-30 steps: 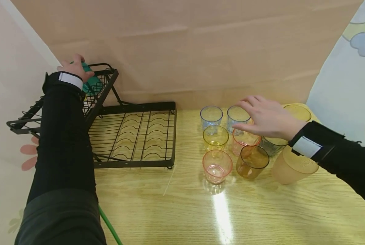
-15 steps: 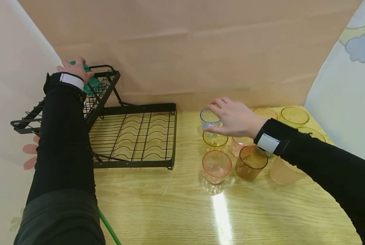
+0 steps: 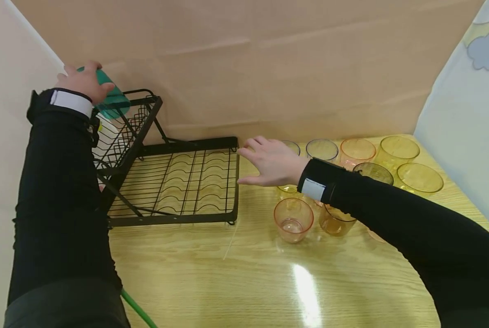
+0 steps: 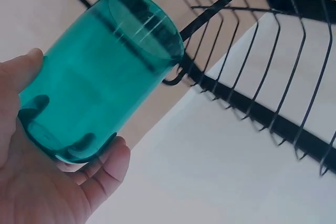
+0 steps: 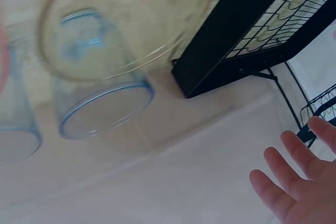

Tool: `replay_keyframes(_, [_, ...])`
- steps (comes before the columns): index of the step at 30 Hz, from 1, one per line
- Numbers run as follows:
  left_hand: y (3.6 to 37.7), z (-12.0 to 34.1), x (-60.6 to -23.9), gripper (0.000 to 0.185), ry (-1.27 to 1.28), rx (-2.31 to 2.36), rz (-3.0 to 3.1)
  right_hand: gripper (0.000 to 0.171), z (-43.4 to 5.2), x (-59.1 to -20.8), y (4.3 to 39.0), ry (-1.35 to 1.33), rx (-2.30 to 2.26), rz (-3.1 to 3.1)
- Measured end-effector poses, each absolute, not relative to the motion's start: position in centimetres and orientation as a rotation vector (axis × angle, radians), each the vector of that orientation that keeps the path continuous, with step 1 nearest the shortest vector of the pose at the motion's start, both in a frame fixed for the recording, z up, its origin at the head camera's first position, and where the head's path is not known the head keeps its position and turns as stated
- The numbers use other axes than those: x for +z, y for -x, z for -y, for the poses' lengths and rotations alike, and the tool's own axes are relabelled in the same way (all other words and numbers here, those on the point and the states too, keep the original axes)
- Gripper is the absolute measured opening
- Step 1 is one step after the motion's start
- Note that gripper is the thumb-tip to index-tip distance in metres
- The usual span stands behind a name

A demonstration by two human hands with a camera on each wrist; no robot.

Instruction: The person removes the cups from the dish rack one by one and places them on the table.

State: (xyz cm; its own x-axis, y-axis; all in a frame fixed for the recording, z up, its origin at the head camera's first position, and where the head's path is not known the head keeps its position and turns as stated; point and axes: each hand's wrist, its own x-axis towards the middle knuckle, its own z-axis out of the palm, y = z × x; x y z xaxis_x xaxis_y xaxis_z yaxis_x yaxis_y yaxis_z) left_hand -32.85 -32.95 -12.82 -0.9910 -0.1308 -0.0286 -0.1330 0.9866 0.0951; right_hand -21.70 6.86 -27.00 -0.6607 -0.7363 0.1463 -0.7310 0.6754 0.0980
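Note:
My left hand [image 3: 82, 84] grips a clear teal cup [image 4: 100, 72], thumb on one side and fingers curled round its base. In the left wrist view the cup is tilted, its rim toward the black wire basket [image 4: 252, 61]. That basket is the upper tier of a black dish rack [image 3: 175, 219], and the cup overlaps its back end in the head view. My right hand [image 3: 271, 164] holds nothing; its fingers are spread at the right edge of the rack's lower tier. In the right wrist view its fingers [image 5: 296, 156] extend toward the rack.
Several coloured glasses stand on the wooden table right of the rack, among them a pink glass [image 3: 293, 221] in front and a yellow glass [image 3: 420, 177] at the right. My right forearm covers some. A green cord [image 3: 138, 310] lies at the lower left.
My left hand has lifted the teal cup up and to the left from the upper basket. My right hand has moved left from over the glasses to the rack's right edge.

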Motion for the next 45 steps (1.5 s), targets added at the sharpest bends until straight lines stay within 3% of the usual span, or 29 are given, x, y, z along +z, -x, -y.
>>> replay_keyframes(12, [30.0,32.6,-9.2,0.075,0.050,0.180,-3.153,0.078,-3.9,-28.1,22.0,-1.213,-0.012,2.752])
replay_keyframes(20, [27.3,30.7,-9.8,0.067,-0.188,0.576,-3.159,0.080,-3.3,-28.8,21.9,-1.114,0.203,2.880])
replay_keyframes(31, [24.7,25.4,-14.9,0.059,-0.529,1.144,-2.948,0.083,-2.5,-28.9,20.7,-0.949,0.832,2.995])
replay_keyframes(45, [21.9,20.1,-24.3,0.053,-0.504,1.826,-2.629,0.070,-2.2,-29.8,17.9,-0.528,2.032,2.631])
